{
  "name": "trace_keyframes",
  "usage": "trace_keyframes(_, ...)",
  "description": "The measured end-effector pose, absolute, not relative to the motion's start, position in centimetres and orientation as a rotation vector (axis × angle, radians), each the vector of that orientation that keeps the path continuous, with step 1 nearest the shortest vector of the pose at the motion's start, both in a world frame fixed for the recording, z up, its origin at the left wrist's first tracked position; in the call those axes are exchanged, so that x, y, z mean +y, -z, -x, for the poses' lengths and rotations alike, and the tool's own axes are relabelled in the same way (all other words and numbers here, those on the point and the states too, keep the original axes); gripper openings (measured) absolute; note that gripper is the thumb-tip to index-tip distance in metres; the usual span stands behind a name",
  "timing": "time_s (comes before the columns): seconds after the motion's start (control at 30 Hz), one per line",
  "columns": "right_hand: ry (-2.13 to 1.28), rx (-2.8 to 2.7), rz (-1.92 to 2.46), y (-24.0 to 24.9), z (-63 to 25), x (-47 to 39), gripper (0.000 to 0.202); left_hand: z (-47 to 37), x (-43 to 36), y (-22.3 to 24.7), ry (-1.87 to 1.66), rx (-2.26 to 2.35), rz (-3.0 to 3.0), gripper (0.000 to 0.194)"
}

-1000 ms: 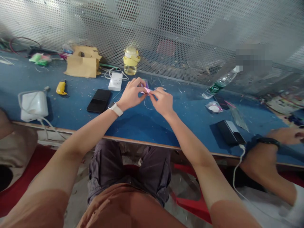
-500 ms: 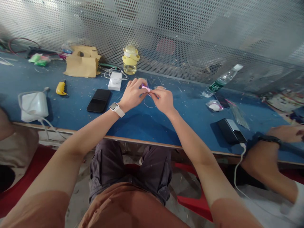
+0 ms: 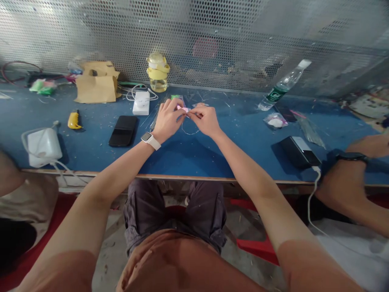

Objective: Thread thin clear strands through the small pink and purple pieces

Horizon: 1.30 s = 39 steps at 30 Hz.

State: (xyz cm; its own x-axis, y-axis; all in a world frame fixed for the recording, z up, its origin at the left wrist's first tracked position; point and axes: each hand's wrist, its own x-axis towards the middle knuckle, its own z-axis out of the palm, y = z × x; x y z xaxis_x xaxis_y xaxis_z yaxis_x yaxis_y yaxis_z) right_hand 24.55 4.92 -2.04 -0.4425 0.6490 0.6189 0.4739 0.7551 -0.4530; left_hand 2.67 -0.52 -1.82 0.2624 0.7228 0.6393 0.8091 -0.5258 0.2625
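Note:
My left hand [image 3: 167,120], with a watch [image 3: 150,140] on its wrist, pinches a small pink piece [image 3: 182,109] over the blue table [image 3: 188,160]. Its exact kind is too small to tell. My right hand [image 3: 207,121] is closed in a pinch at the right end of that piece, and the fingertips of both hands nearly meet. What the right fingertips hold is too small to make out. Below the hands, a thin pale strand [image 3: 190,133] curves in a loop. A small green packet [image 3: 176,97] lies just behind my left hand.
To the left are a black phone [image 3: 122,130], a white charger [image 3: 141,103], a yellow cutter [image 3: 73,120] and a white power block [image 3: 44,147]. A yellow-lidded bottle [image 3: 158,72], a water bottle [image 3: 284,86] and a dark power bank [image 3: 299,152] stand around. A co-worker's arm [image 3: 343,186] rests at right.
The camera view has shifted slightly. Both hands keep their pinch at the pink piece, and more of the green packet behind the left hand shows.

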Motion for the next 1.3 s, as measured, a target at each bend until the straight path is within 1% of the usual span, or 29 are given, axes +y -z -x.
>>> trace_keyframes(0.1,-0.294,-2.114,0.831,2.2,-24.5,5.0,0.047,-2.9,-0.8,1.6,1.065,-1.497,2.415,0.015)
trace_keyframes(0.23,-0.246,-2.124,0.777,2.7,-24.6,5.3,0.038,-2.9,-0.6,1.9,1.061,-1.473,2.431,0.024)
trace_keyframes(0.3,-0.231,-2.129,0.791,2.8,-24.6,5.3,0.037,-2.9,-0.4,2.2,1.09,-1.447,2.435,0.029)
trace_keyframes(0.57,-0.229,-2.135,0.977,2.0,-24.3,4.3,0.051,-2.8,-0.1,2.4,1.215,-1.39,2.468,0.034)
trace_keyframes(0.7,-0.21,-2.15,0.98,1.9,-24.3,4.2,0.052,-3.0,-0.2,2.4,1.22,-1.391,2.455,0.036)
trace_keyframes(0.83,-0.169,-2.21,0.939,2.2,-24.7,4.5,0.046,-3.1,0.3,3.2,1.253,-1.428,2.457,0.031)
trace_keyframes(0.97,-0.103,-2.296,0.855,2.4,-25.1,5.0,0.045,-2.6,1.9,4.3,1.326,-1.419,2.563,0.018)
trace_keyframes(1.1,-0.041,-2.391,0.819,2.2,-25.6,5.0,0.052,-1.6,3.1,5.0,1.447,-1.477,2.767,0.01)
trace_keyframes(1.3,0.03,-2.466,0.825,1.0,-25.7,4.0,0.065,-0.9,2.6,4.3,1.724,-1.617,3.098,0.014)
